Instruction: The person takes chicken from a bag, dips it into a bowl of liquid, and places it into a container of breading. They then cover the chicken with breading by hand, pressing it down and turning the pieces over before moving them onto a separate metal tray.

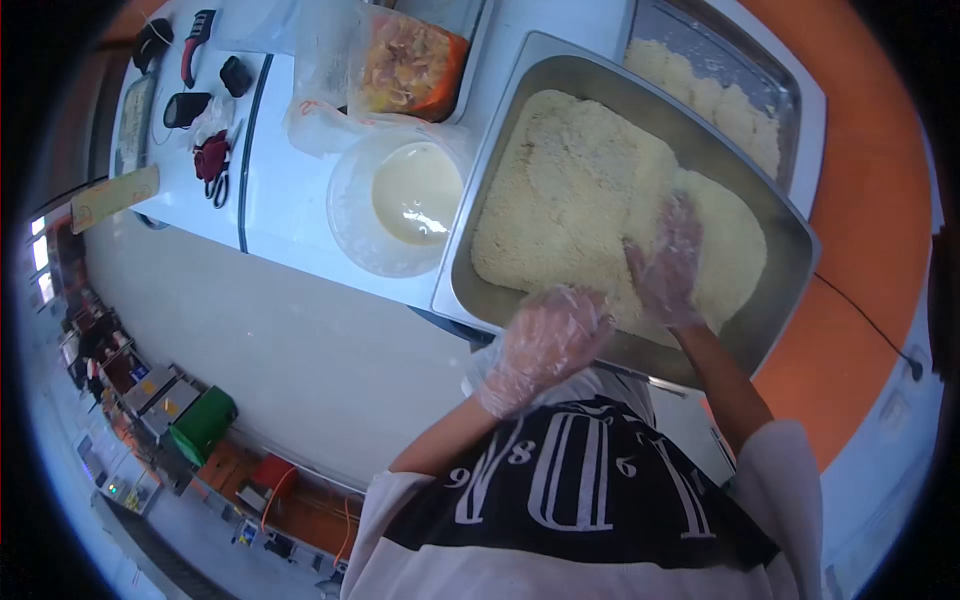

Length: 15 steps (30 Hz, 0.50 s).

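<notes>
A deep metal pan (790,300) holds a broad bed of pale yellow, crumbly powder (590,190). My right hand (668,265), in a clear plastic glove, lies on the powder in the right half of the pan. Its fingers are stretched out, with the thumb apart. Over the pan's near rim is my left hand (555,335), also in a clear glove. The left fingers are curled inward; their tips and anything inside them are hidden. Left of the pan stands a translucent bowl (350,215) with a smooth cream-coloured liquid (415,195).
Behind the pan sits a metal tray (690,30) with pale crumb-covered pieces (710,95). A clear bag of orange-and-pink food pieces (410,65) lies beyond the bowl. Scissors (217,188) and a black-and-red handled tool (195,45) are at the far left.
</notes>
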Motion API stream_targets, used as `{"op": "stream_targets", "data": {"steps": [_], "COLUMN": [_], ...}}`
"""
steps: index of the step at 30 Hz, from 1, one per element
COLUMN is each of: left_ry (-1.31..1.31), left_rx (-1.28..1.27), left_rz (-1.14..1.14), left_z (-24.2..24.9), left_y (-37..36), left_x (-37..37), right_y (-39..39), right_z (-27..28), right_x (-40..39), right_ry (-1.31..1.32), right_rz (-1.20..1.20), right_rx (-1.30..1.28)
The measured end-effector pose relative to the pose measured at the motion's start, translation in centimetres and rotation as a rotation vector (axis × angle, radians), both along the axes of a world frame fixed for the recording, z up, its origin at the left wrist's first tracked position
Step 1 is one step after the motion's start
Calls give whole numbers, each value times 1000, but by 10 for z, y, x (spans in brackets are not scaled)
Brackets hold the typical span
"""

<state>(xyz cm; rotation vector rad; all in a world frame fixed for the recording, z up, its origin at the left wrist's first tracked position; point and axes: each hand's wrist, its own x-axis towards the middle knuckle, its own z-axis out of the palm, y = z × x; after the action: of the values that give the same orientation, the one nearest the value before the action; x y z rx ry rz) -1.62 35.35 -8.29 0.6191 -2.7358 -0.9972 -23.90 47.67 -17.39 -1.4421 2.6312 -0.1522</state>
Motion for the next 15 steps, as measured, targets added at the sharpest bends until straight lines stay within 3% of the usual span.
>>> {"op": "stream_targets", "data": {"steps": [2,4,6,9,13,15], "left_ry": [9,136,106,28,-13,-91], "left_rx": [-5,-187,-141,-149,-107,-21], "left_rz": [-27,11,16,17,-25,-30], "left_z": [0,-5,-6,-16,6,20], "left_y": [-1,2,4,6,3,-3], "left_x": [5,6,5,8,6,2], "right_y": [10,31,50,35,38,31], "right_z": [-4,-10,-21,-14,-12,-6], "right_x": [-2,-12,-12,-10,-14,-13], "right_ry": [-19,-50,-103,-173,-85,-62], "right_rz": [-36,-81,42,0,35,-29], "right_rx": [-4,15,-138,-213,-206,-52]}}
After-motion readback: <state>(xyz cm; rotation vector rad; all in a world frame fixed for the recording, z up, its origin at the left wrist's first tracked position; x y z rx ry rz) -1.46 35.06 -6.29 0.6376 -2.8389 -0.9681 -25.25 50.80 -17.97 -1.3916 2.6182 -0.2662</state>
